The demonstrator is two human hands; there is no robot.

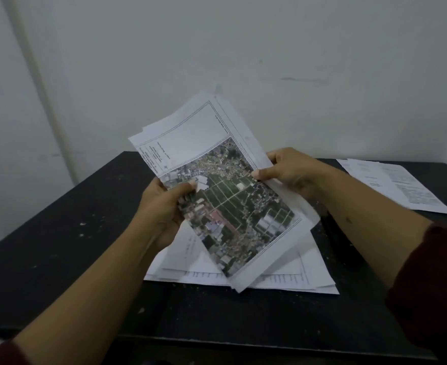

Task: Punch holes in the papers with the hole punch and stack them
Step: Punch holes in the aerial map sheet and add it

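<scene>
I hold a sheaf of papers (217, 180) tilted up above the black table (72, 233). Its top sheet carries a colour aerial map and a framed white area. My left hand (161, 209) grips the sheaf's left edge, thumb on the map. My right hand (291, 172) pinches the right edge, thumb on top. Under the sheaf a loose pile of white papers (283, 280) lies flat on the table. No hole punch shows in this view.
A second set of printed sheets (391, 185) lies at the table's far right corner. A white wall (243, 61) stands close behind the table. The table's front edge runs below my forearms. Small pale specks dot the tabletop.
</scene>
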